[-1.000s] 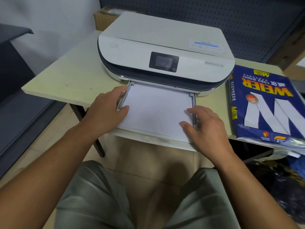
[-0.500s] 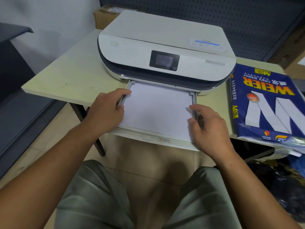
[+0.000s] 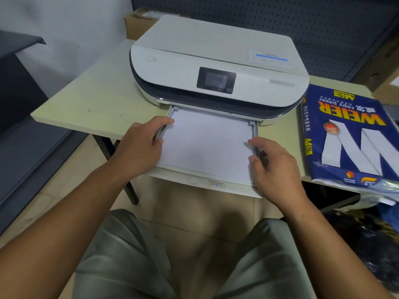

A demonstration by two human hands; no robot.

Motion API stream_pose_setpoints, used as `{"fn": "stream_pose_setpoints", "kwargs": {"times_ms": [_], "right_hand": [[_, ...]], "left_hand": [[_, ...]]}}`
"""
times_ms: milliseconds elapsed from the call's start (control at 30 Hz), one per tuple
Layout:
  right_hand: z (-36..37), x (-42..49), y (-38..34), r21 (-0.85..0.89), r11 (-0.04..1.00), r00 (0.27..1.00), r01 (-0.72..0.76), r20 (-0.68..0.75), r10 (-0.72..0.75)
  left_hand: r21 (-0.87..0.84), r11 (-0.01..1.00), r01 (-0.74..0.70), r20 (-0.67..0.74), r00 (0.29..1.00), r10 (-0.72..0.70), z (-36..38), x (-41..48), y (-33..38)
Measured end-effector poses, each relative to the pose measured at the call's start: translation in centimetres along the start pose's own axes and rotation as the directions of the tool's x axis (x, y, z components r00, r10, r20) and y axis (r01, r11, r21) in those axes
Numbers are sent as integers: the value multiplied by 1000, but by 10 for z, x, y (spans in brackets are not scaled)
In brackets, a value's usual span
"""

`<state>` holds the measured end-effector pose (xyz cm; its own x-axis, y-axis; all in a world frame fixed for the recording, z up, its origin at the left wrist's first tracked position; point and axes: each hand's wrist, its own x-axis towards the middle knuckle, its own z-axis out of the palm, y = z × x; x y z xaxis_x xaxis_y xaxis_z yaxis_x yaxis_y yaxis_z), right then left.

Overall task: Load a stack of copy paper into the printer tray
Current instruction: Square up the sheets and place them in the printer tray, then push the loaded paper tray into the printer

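Two hands at the pulled-out tray (image 3: 216,184) below the printer (image 3: 216,67). Head view: paper stack (image 3: 205,143) lying flat inside. Left hand (image 3: 140,145) clasping the tray's left rail; right hand (image 3: 274,167) curled loosely beside its right rail (contact unclear). Best to press evenly on both sides, sliding straight in.

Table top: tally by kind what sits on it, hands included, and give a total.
Printer: 1
Paper tray loaded with white sheets: 1
Blue copy-paper ream: 1
Hands at the tray's sides: 2, left hand and right hand
Total: 5
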<state>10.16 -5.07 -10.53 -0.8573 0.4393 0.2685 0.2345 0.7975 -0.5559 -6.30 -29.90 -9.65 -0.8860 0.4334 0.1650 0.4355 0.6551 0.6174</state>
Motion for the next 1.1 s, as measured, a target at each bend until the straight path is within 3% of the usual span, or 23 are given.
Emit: {"fn": "stream_pose_setpoints", "kwargs": {"times_ms": [767,933,1100], "right_hand": [[-4,-1,4,20,999,997,29,73,-31],[-14,-8,-5,-4,1000,982,12,189,-11],[-15,-13,-11,-71,991,956,117,277,-93]], "left_hand": [[-83,997,-11,168,985,25,-12,-9,-2],[60,986,-157,281,950,134,-17,-18,-4],[111,968,-224,321,930,179,-21,-26,1]]}}
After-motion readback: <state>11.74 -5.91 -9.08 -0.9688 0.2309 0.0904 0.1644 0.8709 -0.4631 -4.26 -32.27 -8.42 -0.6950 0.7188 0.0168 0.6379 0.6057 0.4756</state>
